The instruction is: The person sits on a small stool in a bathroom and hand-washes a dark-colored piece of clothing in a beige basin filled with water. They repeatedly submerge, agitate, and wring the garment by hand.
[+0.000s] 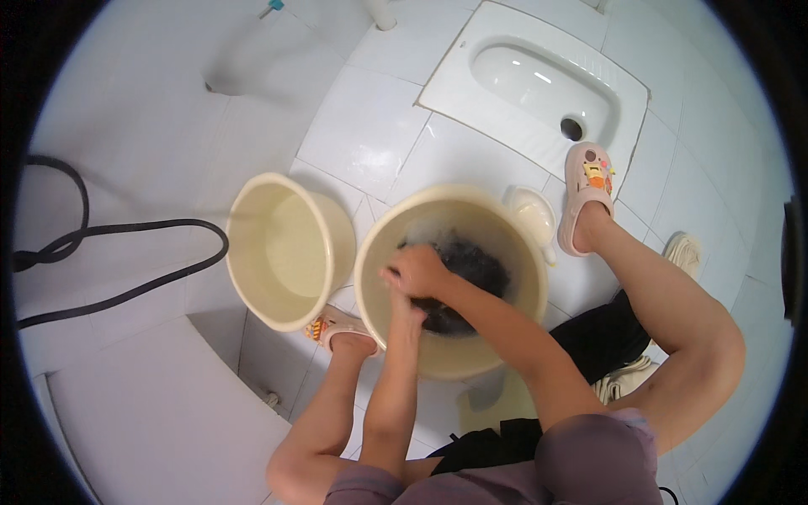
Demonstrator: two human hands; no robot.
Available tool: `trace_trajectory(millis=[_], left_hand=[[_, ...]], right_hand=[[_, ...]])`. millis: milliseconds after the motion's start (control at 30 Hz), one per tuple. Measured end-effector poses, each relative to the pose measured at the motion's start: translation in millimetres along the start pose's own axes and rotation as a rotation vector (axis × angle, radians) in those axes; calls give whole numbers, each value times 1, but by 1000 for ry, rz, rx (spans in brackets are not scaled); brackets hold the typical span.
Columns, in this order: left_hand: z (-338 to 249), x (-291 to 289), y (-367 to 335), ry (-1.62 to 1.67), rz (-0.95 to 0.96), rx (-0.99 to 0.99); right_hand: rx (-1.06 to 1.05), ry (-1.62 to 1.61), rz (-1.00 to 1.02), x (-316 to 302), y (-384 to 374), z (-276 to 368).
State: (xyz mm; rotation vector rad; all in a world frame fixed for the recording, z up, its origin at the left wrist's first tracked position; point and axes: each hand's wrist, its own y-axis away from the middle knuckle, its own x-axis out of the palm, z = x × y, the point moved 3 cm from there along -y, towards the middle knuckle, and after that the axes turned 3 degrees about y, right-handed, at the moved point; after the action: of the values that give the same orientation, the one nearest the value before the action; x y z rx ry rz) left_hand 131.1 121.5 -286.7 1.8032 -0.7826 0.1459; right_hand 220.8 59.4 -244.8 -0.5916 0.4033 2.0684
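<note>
A large cream basin (374, 337) stands on the floor before me, with a dark, wet bundle that looks like cloth (480, 273) and cloudy water in it. Over the left part of the basin my two hands meet. My right hand (421, 271) is closed, its fingers curled in front of my left hand and slightly blurred. What it grips is hidden. My left hand (406, 311) lies just below it, against the dark bundle's left edge, with its fingers mostly covered by the right hand.
A second cream basin (337, 244) holding pale liquid stands at left. A white scoop-like vessel (532, 217) touches the large basin's right side. A squat toilet (488, 84) lies beyond. Black cloth (593, 337) lies at right; a black hose (160, 225) loops at left.
</note>
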Motion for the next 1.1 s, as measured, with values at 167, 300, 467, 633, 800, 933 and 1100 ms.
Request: trace_trajectory(millis=[167,300,467,633,800,933,1100], left_hand=[[-27,-16,-5,-308,-10,-86],[-17,-14,-9,-161,1,-79],[-7,-20,-18,-48,-8,-123],[-20,-44,-34,187,660,-79],[-19,-14,5,102,273,11],[-11,1,8,19,63,117],[-12,43,10,-177,-119,-10]], right_hand=[[352,130,-139,9,2,-82],[-219,333,366,30,35,-77],[348,92,-277,11,17,-66],[-110,-357,94,10,66,59],[-511,-20,-121,-24,68,82],[-482,22,-269,-18,46,51],[218,-68,-47,-21,-3,-15]])
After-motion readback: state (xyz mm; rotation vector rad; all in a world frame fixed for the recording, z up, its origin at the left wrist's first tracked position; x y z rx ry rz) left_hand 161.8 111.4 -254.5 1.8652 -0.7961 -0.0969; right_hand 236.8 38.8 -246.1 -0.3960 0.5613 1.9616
